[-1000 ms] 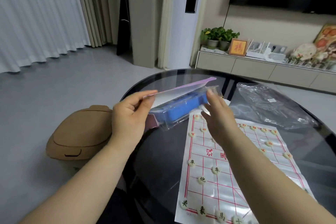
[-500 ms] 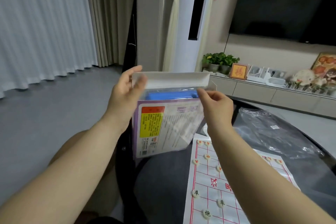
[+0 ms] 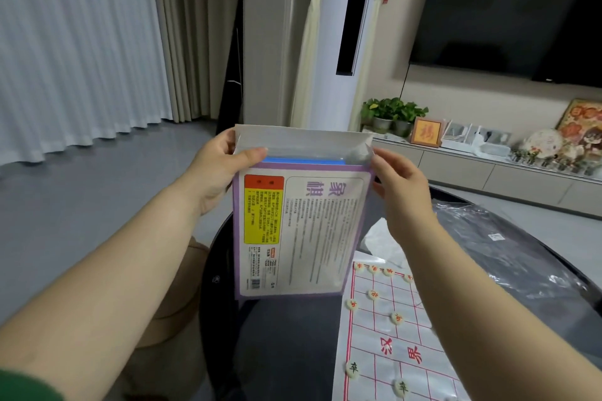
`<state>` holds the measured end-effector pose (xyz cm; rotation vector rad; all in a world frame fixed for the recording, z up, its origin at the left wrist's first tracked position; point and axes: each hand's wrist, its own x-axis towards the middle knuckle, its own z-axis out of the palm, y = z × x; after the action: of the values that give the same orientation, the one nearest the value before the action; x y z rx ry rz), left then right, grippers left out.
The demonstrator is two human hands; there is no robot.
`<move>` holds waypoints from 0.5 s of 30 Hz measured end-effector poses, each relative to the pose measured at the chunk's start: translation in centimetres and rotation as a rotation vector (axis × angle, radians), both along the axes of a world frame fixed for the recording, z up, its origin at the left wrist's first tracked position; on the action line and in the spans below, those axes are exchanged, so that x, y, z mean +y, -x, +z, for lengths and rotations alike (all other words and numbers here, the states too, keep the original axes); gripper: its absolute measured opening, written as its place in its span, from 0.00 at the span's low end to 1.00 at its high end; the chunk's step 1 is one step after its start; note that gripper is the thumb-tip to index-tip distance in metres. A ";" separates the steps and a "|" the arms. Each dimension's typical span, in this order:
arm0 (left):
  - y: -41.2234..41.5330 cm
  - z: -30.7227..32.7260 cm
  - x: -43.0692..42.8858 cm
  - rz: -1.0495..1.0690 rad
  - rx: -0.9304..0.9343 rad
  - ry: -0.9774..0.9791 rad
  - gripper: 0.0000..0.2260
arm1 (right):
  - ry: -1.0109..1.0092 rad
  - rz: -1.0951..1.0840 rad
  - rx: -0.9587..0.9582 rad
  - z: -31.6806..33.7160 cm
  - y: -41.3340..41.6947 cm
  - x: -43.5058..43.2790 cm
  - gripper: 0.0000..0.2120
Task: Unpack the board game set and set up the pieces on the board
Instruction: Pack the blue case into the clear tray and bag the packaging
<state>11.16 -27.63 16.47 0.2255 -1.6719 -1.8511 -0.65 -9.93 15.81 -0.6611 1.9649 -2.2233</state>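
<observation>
- Two hands share a flat, purple-edged printed cardboard box (image 3: 299,231), held upright between them above the dark round glass table (image 3: 293,345), long axis vertical, mouth up.
- The left hand (image 3: 218,169) grips the top-left corner; the right hand (image 3: 400,185) pinches the top-right.
- A blue plastic insert (image 3: 303,160) shows at the mouth below the raised white flap (image 3: 303,137), equally near both hands; it would likely draw straight up.

both hands, left hand (image 3: 215,169) and right hand (image 3: 395,182), hold the game box (image 3: 299,225) upright above the board (image 3: 391,335).
</observation>
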 end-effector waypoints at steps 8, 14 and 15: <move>1.6 -2.0 0.2 0.494 0.122 0.240 0.11 | 0.022 0.165 -0.049 -0.3 0.2 -1.1 0.05; 1.4 -3.7 -0.2 0.480 0.088 0.392 0.05 | 0.064 0.150 -0.021 -0.8 0.4 -1.1 0.06; 1.4 -3.6 -0.5 0.472 0.085 0.397 0.03 | 0.061 0.144 -0.018 -0.7 0.4 -1.1 0.07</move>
<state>9.80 -28.09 12.89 0.3334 -1.7082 -1.1478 -1.03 -11.06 15.09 -0.7615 1.7873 -2.2024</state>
